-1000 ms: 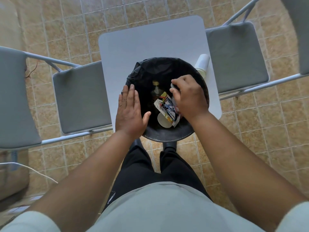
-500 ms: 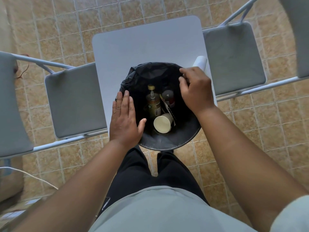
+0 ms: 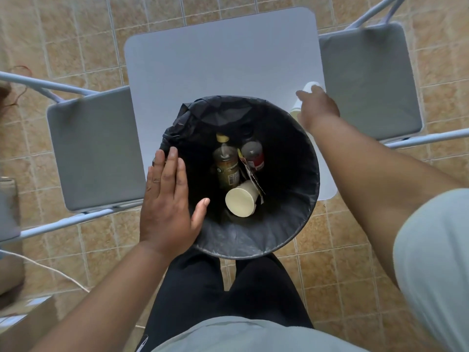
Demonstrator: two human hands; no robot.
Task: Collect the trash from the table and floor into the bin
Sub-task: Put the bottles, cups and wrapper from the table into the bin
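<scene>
The right hand has left the bin and now closes over a white bottle on the worktop at two o'clock, grip unclear; the left hand rests flat, released, on the rim at nine. One item remains.

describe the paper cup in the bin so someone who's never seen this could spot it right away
Start at the round bin with the black liner, at the table's near edge. Down at the bottom lies a cream paper cup on its side, nearest the person. Unlike the two bottles beside it, it is plain, pale and unlabelled.
</scene>
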